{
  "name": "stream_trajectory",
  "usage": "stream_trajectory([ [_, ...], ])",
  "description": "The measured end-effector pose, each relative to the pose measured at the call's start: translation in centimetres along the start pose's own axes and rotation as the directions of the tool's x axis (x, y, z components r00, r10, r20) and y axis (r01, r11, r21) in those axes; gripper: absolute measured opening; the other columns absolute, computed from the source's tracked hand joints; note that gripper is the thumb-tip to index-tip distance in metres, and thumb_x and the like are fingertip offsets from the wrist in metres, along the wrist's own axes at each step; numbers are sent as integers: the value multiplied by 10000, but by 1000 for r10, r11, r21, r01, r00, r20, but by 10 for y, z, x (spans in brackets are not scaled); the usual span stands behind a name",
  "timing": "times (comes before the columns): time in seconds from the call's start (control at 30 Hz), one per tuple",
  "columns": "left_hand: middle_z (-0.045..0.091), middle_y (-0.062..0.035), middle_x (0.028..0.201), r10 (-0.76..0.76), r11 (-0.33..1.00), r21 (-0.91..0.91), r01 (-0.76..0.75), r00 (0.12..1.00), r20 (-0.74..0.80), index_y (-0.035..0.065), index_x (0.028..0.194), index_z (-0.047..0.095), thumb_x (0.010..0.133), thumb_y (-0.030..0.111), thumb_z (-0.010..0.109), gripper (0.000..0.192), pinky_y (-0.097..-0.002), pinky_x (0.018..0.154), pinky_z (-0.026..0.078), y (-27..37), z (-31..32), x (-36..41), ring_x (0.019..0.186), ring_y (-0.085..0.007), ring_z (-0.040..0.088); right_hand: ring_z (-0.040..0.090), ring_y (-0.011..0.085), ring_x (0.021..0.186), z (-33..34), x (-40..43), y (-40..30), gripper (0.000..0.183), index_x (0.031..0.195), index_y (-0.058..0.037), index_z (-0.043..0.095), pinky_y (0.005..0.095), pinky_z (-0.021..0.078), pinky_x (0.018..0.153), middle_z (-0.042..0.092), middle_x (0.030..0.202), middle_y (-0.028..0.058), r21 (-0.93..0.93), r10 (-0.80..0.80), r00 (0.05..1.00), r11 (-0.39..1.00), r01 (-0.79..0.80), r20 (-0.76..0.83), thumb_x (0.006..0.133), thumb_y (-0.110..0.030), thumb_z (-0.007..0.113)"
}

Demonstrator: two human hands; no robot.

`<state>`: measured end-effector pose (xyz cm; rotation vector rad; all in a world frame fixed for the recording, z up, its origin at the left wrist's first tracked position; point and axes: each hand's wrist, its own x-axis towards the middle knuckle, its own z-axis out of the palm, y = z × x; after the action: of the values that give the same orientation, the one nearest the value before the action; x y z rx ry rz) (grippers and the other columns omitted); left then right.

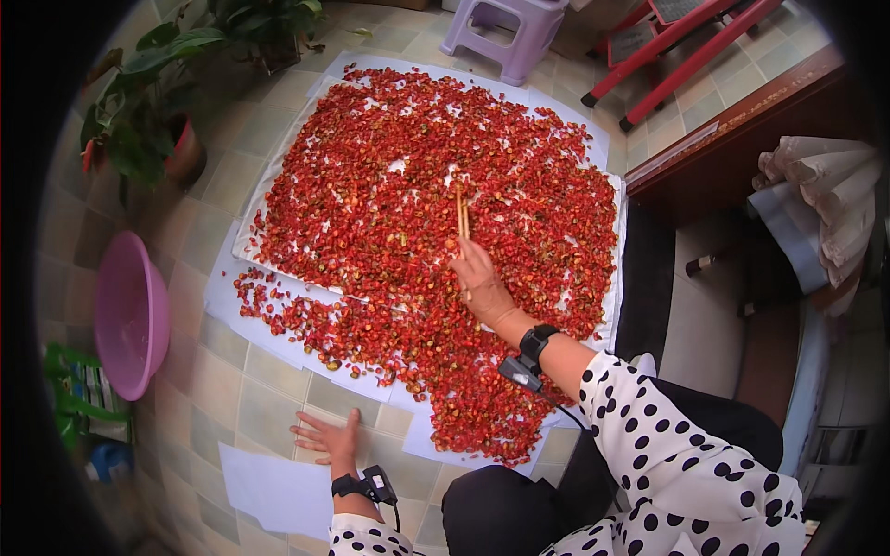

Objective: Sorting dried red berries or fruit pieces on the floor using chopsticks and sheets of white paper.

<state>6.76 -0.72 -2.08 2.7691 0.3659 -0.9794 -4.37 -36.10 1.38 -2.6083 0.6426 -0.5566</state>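
Observation:
Chopped red chili peppers (417, 229) lie spread over white sheets (271, 208) on the tiled floor, with some green and yellow bits among them. My right hand (482, 281) grips a pair of wooden chopsticks (464, 215), whose tips reach into the middle of the peppers. Lower left, my left hand (330, 436) rests on the floor tiles with its fingers spread and nothing in it. It is between the pepper spread and a loose white sheet (278, 486). Both wrists wear black straps with small devices.
A pink plastic basin (132, 316) stands at the left, below potted plants (184, 149). A lilac plastic stool (506, 35) and a red step ladder (685, 59) stand beyond the peppers. A dark wooden edge (737, 125) and hanging cloth (824, 201) are at the right.

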Motion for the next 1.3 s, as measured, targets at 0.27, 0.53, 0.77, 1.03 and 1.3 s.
stream_trajectory([
  [0.27,-265,-128,1481,-18,1000,-23,18,1000,6,240,1444,-141,604,466,785,1270,-708,982,48,3,-2,-3,1354,-378,-237,367,407,1250,-6,93,24,240,1024,-59,524,434,403,1012,398,1335,238,5,-143,986,990,144,-84,815,59,503],
  [0.53,-263,-114,1485,-27,1000,-7,27,1000,6,248,1443,-147,605,483,775,1267,-695,994,49,6,2,-2,1353,-362,-253,349,414,1259,24,88,36,285,1031,-38,509,439,384,1012,374,1345,251,-35,-248,965,967,252,86,778,91,525],
  [0.77,-272,-145,1475,-32,998,-45,33,999,23,215,1445,-142,586,455,800,1298,-710,977,19,5,2,-1,1337,-374,-281,397,394,1239,26,45,-28,251,1039,-30,519,414,409,1004,399,1335,243,161,-383,914,918,361,136,801,52,531],
  [1.03,-250,-144,1484,-11,999,-38,12,999,33,218,1447,-141,584,514,777,1294,-688,989,5,5,-1,-3,1345,-371,-264,362,397,1261,61,74,-34,300,1052,-56,535,420,403,1000,369,1363,240,64,-292,951,956,287,105,786,81,525],
  [1.3,-283,-171,1465,22,998,-63,-19,998,53,188,1444,-150,581,517,779,1310,-705,970,-33,3,-2,-3,1323,-391,-299,372,377,1261,72,20,-114,244,986,-31,564,389,407,1000,397,1344,230,266,-353,921,915,303,163,769,75,524],
])
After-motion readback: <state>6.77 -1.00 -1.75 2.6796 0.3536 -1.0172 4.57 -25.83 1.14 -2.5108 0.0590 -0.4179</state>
